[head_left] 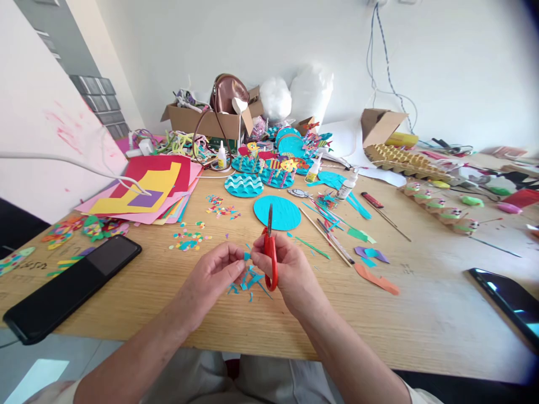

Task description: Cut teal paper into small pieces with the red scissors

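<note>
My right hand point(290, 275) is wrapped around red-handled scissors point(272, 255), their blades together and pointing away from me. My left hand point(217, 275) pinches a small piece of blue paper point(247, 256) between thumb and fingers. The right fingertips come close to the same piece; whether they touch it I cannot tell. Beneath both hands lie blue paper scraps point(250, 279) on the wooden table point(168, 303). Just beyond the scissor tips is a flat blue disc point(278, 212). Behind it sits another blue disc with wavy white-edged strips point(243, 185).
Coloured paper sheets point(168, 185) are stacked at the left, with a black phone-like device point(76, 286) nearer me. Glue bottles point(347, 185), wooden sticks point(326, 234) and an orange scrap point(376, 279) lie to the right. A phone point(505, 303) rests at the far right. Boxes point(202, 120) line the wall.
</note>
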`<state>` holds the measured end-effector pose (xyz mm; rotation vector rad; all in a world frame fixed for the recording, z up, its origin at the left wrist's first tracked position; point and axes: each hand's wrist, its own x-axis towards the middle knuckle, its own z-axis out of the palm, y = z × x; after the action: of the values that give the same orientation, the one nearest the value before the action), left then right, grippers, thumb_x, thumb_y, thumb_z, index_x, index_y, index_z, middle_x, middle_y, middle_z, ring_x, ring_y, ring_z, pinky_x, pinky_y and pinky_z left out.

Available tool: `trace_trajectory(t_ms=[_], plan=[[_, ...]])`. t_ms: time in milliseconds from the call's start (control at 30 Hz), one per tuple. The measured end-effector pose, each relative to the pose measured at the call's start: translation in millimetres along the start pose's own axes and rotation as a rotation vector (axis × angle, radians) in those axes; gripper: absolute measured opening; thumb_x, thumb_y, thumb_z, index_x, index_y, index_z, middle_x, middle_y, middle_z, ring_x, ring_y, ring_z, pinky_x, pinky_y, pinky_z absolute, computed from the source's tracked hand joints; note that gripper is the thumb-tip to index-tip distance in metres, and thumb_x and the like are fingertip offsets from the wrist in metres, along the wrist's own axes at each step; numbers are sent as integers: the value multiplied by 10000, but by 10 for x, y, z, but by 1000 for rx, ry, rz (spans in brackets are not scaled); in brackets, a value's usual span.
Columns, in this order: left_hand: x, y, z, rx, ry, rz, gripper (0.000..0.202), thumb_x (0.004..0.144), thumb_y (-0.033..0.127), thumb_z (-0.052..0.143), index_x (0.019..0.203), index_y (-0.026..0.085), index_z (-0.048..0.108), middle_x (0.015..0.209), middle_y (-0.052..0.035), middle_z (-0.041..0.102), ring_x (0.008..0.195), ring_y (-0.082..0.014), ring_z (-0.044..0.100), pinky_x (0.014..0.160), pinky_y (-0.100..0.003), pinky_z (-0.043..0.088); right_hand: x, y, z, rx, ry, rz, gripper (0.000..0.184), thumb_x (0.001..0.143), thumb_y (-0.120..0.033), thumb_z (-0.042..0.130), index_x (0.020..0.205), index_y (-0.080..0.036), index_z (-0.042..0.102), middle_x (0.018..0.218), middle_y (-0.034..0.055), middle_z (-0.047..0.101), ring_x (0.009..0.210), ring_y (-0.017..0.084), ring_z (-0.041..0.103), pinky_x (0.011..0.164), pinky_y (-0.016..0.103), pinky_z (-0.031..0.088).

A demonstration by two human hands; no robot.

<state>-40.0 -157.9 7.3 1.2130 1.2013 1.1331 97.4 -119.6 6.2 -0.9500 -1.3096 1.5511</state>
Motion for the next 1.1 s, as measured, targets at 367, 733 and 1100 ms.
trace_trajectory(t_ms=[367,733,1100], plan=[[31,-63,-129,-7,46,23,87,752,249,559,703,177,555,647,38,551,639,-100,517,633,-203,423,-129,-198,-250,-729,-213,-26,259,794,-362,503,627,-181,425,572,-48,405,543,91,347,484,214,270],[15,13,-78,-200,4,-75,96,718,245,601,705,164,553,671,6,640,635,-124,605,602,-227,485,-217,-215,-306,-1005,-364,-54,322,835,-418,454,621,-178,430,540,-58,422,495,70,342,450,192,247],[-1,41,-49,-265,-27,-113,96,700,229,614,693,160,548,660,5,662,620,-120,607,598,-228,485,-230,-232,-313,-1034,-355,-100,335,827,-381,465,569,-174,414,498,-64,375,468,64,312,432,191,221]])
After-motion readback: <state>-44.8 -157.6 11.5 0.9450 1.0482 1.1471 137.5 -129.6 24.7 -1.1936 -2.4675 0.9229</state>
